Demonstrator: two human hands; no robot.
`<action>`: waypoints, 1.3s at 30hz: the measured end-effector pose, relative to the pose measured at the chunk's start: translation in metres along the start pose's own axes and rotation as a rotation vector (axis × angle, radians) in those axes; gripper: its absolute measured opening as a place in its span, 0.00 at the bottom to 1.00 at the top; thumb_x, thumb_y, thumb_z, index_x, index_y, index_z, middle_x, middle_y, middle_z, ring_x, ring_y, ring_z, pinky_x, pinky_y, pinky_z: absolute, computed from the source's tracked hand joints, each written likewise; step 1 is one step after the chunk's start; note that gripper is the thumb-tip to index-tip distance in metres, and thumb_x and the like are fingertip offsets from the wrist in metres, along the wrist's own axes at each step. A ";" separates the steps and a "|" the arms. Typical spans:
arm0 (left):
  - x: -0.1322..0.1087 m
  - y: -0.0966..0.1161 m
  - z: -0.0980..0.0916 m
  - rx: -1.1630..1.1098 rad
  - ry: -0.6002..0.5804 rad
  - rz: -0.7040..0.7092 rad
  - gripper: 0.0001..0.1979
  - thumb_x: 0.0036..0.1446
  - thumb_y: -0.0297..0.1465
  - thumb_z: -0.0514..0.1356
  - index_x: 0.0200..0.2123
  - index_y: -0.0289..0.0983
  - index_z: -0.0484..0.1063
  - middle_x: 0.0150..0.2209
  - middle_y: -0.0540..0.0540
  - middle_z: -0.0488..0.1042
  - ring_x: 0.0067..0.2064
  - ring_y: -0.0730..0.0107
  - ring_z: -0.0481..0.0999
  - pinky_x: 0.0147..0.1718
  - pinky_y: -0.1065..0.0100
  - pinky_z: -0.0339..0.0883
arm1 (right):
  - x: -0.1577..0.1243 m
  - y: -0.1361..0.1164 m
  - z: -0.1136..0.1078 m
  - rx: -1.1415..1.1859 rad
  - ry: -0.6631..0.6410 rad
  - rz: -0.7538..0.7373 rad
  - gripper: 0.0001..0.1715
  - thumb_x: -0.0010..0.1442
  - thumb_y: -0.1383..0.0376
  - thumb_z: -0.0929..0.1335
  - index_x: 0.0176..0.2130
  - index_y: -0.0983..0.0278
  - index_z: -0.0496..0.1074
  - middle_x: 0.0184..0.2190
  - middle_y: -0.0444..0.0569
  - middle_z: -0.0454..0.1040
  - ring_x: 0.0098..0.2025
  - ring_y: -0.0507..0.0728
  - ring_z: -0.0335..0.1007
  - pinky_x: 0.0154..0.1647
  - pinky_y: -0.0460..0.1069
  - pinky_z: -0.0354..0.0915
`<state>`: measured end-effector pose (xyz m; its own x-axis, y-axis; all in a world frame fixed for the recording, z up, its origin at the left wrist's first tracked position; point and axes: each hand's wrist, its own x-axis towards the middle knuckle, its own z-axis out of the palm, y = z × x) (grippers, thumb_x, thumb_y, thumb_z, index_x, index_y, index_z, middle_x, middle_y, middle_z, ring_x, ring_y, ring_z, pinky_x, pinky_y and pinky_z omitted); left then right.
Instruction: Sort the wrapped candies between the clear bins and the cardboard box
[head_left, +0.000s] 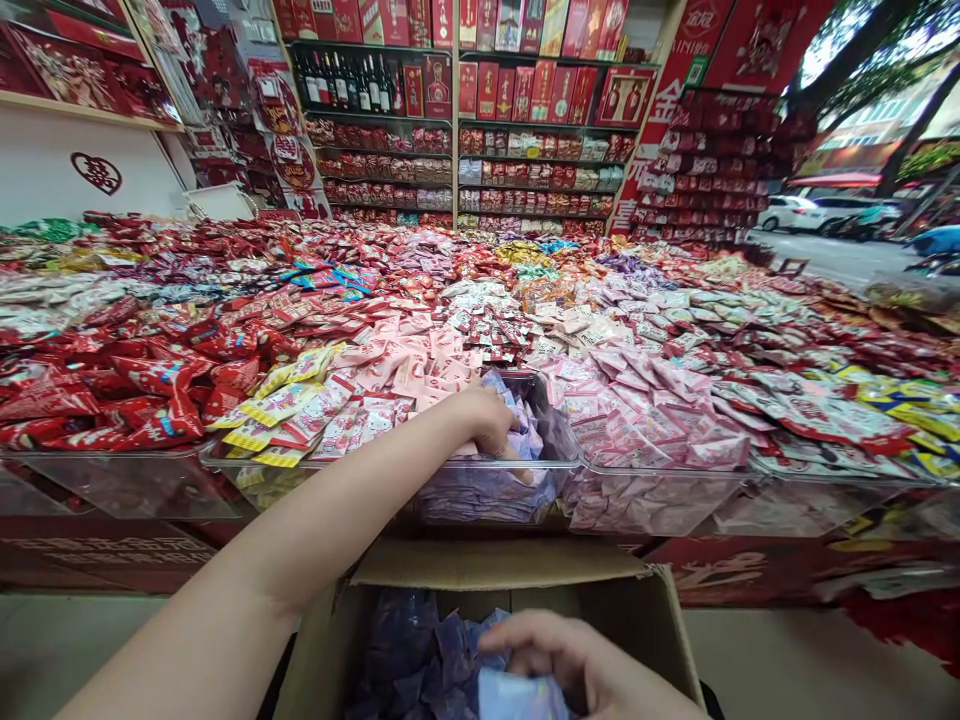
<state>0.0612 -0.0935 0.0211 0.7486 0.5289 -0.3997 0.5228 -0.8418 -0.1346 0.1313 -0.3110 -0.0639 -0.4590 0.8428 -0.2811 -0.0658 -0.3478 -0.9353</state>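
Observation:
My left hand (491, 425) reaches into a clear plastic bin, its fingers curled round some small purple packets (529, 440); the fingertips are partly hidden. More of these packets lie stacked behind the bin's clear front wall (480, 480). Below, an open cardboard box (502, 565) holds many loose purple packets (420, 650). Over this box is my right hand (566, 655), slightly blurred, with its fingers bent around a pale purple packet (521, 695).
Pink packets (652, 410) fill the bin on the right. On the left lie yellow packets (281, 410) and red packets (157, 390). Shelves (457, 120) with red boxes and bottles stand behind the long display. Parked cars (795, 212) show outside at right.

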 end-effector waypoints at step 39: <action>0.004 -0.003 0.004 0.015 -0.003 0.039 0.35 0.35 0.53 0.56 0.49 0.48 0.66 0.52 0.44 0.66 0.54 0.48 0.58 0.54 0.48 0.41 | 0.089 -0.156 -0.058 -1.839 0.739 0.074 0.15 0.53 0.68 0.59 0.35 0.67 0.72 0.32 0.57 0.74 0.36 0.59 0.70 0.32 0.47 0.61</action>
<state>0.0614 -0.0891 0.0160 0.7672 0.4953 -0.4075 0.4870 -0.8633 -0.1325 0.1525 -0.1581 0.0441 0.0061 0.9938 0.1114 0.9868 -0.0240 0.1604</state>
